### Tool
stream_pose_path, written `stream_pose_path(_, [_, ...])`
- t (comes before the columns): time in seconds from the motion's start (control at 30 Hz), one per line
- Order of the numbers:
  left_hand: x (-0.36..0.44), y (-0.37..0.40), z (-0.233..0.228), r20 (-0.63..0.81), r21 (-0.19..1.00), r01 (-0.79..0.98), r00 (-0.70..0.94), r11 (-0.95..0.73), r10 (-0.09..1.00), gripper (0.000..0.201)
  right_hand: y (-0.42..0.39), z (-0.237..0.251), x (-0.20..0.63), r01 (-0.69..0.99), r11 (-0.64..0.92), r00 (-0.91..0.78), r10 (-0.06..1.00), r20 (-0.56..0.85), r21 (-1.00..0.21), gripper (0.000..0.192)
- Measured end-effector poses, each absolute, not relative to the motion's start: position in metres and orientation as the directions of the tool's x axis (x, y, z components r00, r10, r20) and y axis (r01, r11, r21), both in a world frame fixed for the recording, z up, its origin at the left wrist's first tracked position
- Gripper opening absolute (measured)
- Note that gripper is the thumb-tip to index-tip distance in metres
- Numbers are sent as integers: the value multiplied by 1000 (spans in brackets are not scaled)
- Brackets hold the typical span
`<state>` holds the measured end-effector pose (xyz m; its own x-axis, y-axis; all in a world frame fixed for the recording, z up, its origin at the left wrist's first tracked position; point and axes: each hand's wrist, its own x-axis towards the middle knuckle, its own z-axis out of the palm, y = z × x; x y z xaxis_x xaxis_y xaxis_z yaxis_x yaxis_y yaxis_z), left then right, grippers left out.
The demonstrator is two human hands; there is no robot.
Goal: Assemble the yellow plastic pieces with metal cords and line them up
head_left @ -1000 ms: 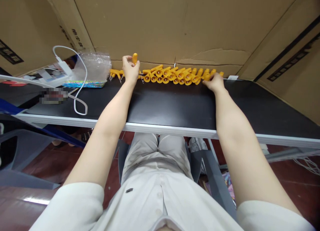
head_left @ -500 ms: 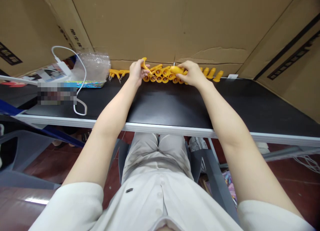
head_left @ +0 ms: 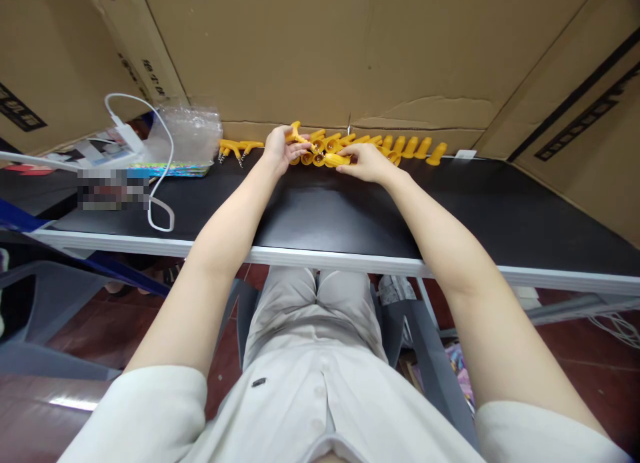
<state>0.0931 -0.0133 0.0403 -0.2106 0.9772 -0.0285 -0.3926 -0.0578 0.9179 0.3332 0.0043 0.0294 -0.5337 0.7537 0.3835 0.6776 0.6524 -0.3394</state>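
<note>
My left hand [head_left: 280, 151] is closed around a yellow corkscrew [head_left: 296, 133], its handle up and its metal spiral pointing to the right. Between the fingers of my right hand [head_left: 370, 163] is a hollow yellow cap [head_left: 336, 160], lying sideways with its mouth toward the corkscrew's tip. The two parts are very close; whether they touch I cannot tell. Behind and between my hands lie several stacked yellow corkscrews with caps [head_left: 331, 144], partly hidden by my fingers. Left of my left hand, yellow corkscrews with bare spirals [head_left: 235, 146] lie against the cardboard.
Several yellow caps [head_left: 411, 147] stand in a row at the back right. A cardboard wall [head_left: 320, 56] rises behind the black tabletop [head_left: 340, 216]. On the left are a clear plastic bag [head_left: 193, 133], a white cable [head_left: 173, 146] and colourful packets [head_left: 175, 171].
My right hand has moved left and slightly down with the cap, toward my left hand. The corkscrew in my left hand has turned, so its spiral now points right.
</note>
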Motion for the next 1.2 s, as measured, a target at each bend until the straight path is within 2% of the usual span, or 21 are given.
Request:
stream_pose_path(0.07, [94, -13, 37, -30, 958, -286, -151, -14, 988, 58, 2, 31, 333, 686, 629, -515, 774, 368, -364, 41])
stream_pose_path(0.17, [98, -13, 31, -27, 1000, -15, -102, 25, 994, 64, 1, 33, 334, 709, 594, -485, 802, 348, -381, 39])
stream_pose_path(0.3, [101, -15, 22, 85, 946, 314, -3, -79, 996, 73, 4, 35, 337, 739, 550, -437, 831, 344, -388, 38])
stream_pose_path(0.4, [96, -13, 16, 161, 820, 542, 85, -181, 983, 66, 7, 34, 340, 740, 530, -408, 843, 351, -414, 42])
stream_pose_path(0.53, [88, -12, 14, 335, 460, 826, 178, -326, 925, 50, 11, 32, 345, 687, 529, -389, 847, 362, -499, 54])
stream_pose_path(0.57, [87, -13, 15, 359, 387, 859, 193, -334, 913, 48, 12, 31, 345, 672, 528, -384, 848, 365, -519, 55])
stream_pose_path(0.63, [86, -16, 17, 355, 331, 887, 200, -323, 913, 48, 15, 31, 347, 650, 522, -365, 852, 375, -553, 58])
stream_pose_path(0.83, [89, -29, 25, 271, 400, 870, 187, -287, 944, 44, 20, 30, 349, 581, 486, -322, 874, 364, -653, 58])
stream_pose_path(1.1, [88, -22, 23, 372, 316, 887, 210, -337, 904, 48, 18, 29, 347, 408, 368, -298, 919, 259, -836, 43])
stream_pose_path(1.2, [84, -16, 19, 407, 305, 878, 230, -369, 884, 46, 14, 31, 351, 354, 347, -314, 919, 239, -868, 48])
